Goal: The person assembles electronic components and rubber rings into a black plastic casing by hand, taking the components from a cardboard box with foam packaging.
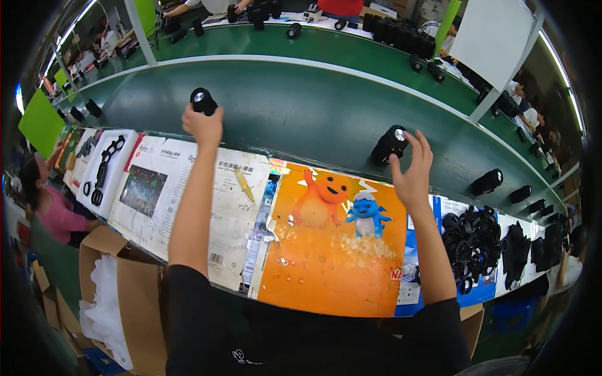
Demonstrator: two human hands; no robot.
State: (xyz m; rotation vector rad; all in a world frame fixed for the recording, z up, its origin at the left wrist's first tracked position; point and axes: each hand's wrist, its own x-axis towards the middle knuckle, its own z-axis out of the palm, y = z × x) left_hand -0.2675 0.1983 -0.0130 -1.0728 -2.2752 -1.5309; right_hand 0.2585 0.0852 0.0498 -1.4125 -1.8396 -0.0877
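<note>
On the green conveyor belt, my left hand has its fingers around the lower part of a black cylindrical speaker with a silver disc on its end. My right hand is beside a second black cylindrical speaker, whose silver disc faces up and right. The fingers of that hand are spread, with thumb and forefinger close to the speaker's right side; whether they touch it I cannot tell. Under my forearms, cardboard sheets cover the bench, among them an orange sheet with cartoon figures.
More speakers lie along the belt at right and far left. A pile of black straps sits on the bench at right. A yellow cutter and a white foam tray lie at left. An open carton stands below.
</note>
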